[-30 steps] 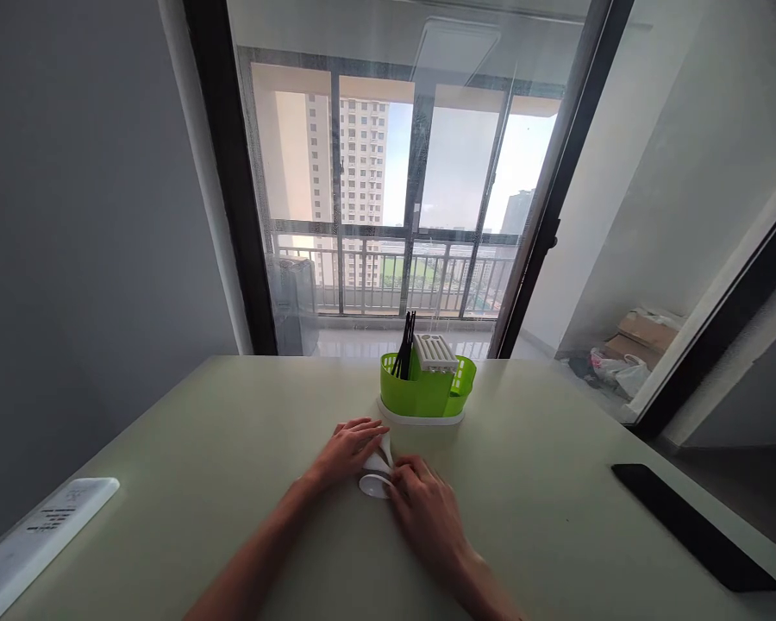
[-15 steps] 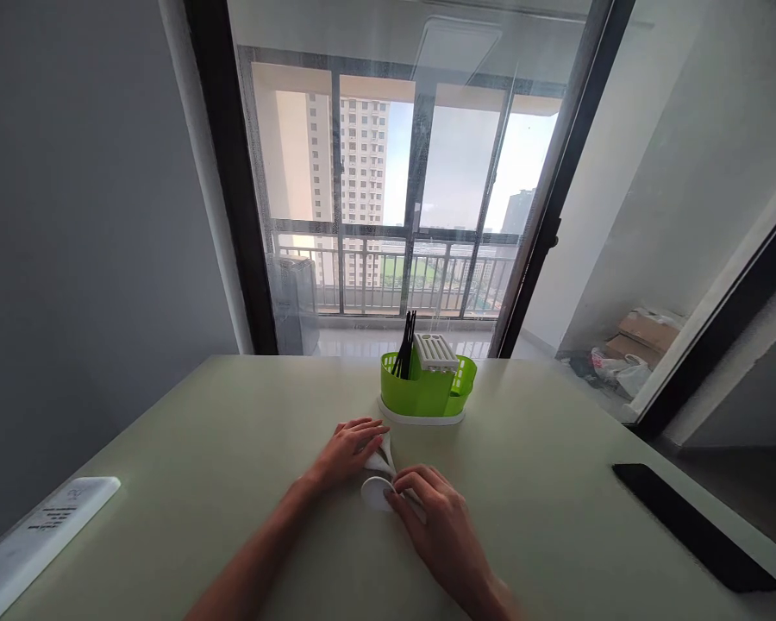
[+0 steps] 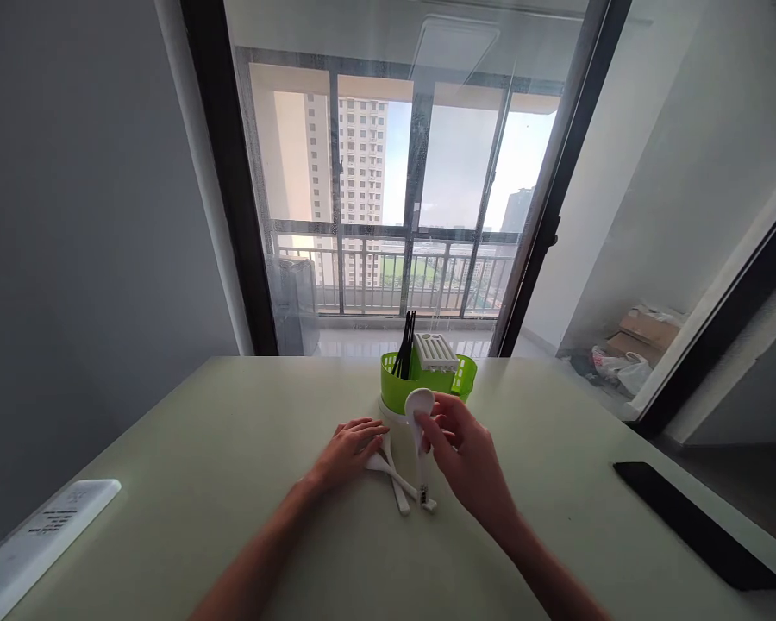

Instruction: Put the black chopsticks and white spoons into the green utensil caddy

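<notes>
White spoon (image 3: 419,402) upright in right hand (image 3: 469,453), above pale table (image 3: 284,388)
Right hand pinches it between thumb and fingers just below its bowl, bowl up, handle down; left hand (image 3: 349,450) lies open, palm down, over the bowl ends of two crossed white spoons (image 3: 401,500) on the table; green basket (image 3: 397,395) with black sticks (image 3: 405,349) stands just behind the held spoon

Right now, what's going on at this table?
A person's right hand holds a white spoon near its bowl, in front of the green basket. The left hand lies over the ends of two more white spoons, their handles crossing on the table. Black sticks stand in the basket.
</notes>
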A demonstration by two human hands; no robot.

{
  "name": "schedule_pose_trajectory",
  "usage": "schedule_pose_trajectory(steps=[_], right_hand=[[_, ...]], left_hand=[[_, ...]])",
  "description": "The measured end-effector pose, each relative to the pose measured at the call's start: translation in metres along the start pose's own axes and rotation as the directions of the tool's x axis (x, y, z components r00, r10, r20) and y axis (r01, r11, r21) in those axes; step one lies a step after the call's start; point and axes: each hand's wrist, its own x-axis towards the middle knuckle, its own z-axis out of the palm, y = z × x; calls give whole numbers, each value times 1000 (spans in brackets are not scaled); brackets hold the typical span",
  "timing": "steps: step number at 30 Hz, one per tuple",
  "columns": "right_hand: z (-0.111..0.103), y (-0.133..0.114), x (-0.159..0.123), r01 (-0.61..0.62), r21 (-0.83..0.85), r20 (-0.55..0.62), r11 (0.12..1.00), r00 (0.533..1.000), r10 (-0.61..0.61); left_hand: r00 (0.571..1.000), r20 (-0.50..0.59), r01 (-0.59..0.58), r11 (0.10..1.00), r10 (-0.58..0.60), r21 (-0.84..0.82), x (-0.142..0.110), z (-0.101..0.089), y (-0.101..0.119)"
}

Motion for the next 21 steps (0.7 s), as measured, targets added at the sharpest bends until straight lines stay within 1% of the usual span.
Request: schedule_pose_trajectory(steps=[2,5,9,12,15,18,21], right_hand=[[-4,-2,11,16,13,-9,1000,1000,-16],[-9,-3,25,65,-1,-56,998,996,-64],[-12,1,41,135,-84,-148,987,978,-146],[-12,9,52,190,-174,-179,966,959,-221],[-11,15,63,269,-259,-170,928,933,-318],[-10,21,72,359,-319,-130,877,900,-416],[-8,30,78,399,-407,-78,822,881,-467]], left_hand=[[1000,0,-5,1000,5,5,0,2,-2],[1000,0,-22,1000,22,8,0,2,-3],[999,-33,-37,999,37,12,0,0,2],[997,-63,-41,999,41,7,-1,0,5],[996,-80,-44,999,44,6,-2,0,7],[996,-78,-53,999,53,0,-3,0,7],[996,-77,-53,999,53,1,-4,1,8]])
